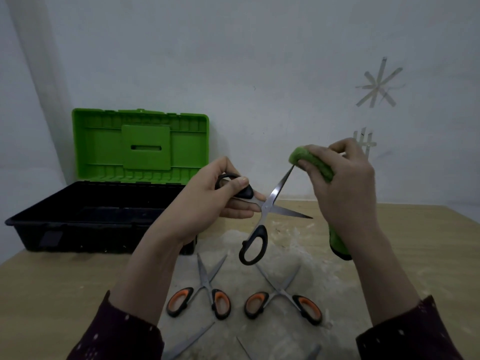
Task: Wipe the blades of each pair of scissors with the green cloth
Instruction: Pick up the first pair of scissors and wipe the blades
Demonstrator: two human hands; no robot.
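Aloft, left hand [207, 201] grips open scissors [271, 197]; right hand [345, 185] pinches cloth [298, 157] on blade tip.

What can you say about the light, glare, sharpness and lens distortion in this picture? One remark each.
Head view: light dim and flat, shadows faint; head view: a bright glint along the upper blade of the black-handled scissors; head view: the wall corner at left leans, from the wide lens; head view: the scissor blades at the bottom edge look soft.

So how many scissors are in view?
3 in full: black-handled pair in the left hand; left orange-handled pair and right orange-handled pair open on the table. Blade tips at the bottom edge suggest more, cut off.
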